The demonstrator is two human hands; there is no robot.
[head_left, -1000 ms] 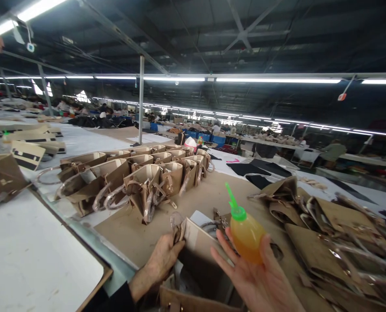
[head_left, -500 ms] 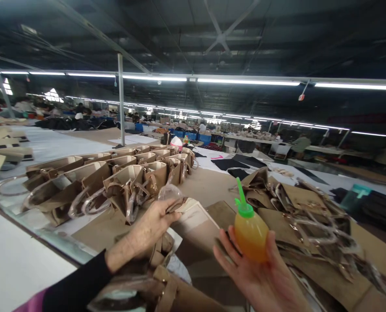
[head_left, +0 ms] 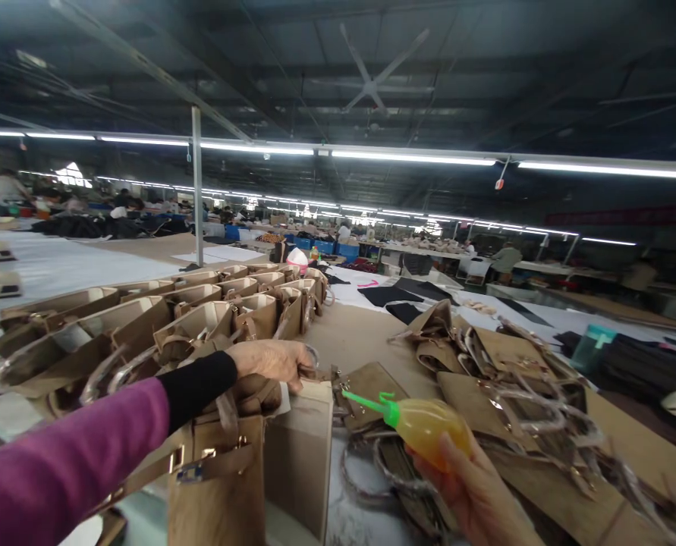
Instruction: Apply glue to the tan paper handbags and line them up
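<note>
fingers [head_left: 302,356] grasp an open bag [head_left: 300,462] (left hand [head_left: 272,359]) and amber bottle [head_left: 429,425] (right hand [head_left: 474,489]); upright bags [head_left: 258,315] already stand centre-left, collapsed bags [head_left: 468,402] lie right.

No words or numbers can be read. The dark red strip [head_left: 622,218] at far right is too blurred

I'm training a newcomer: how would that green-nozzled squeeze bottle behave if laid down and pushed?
The squeeze bottle would probably roll, its body being rounded. The amber liquid showing through its wall may slosh. Its long green nozzle could snag.
</note>
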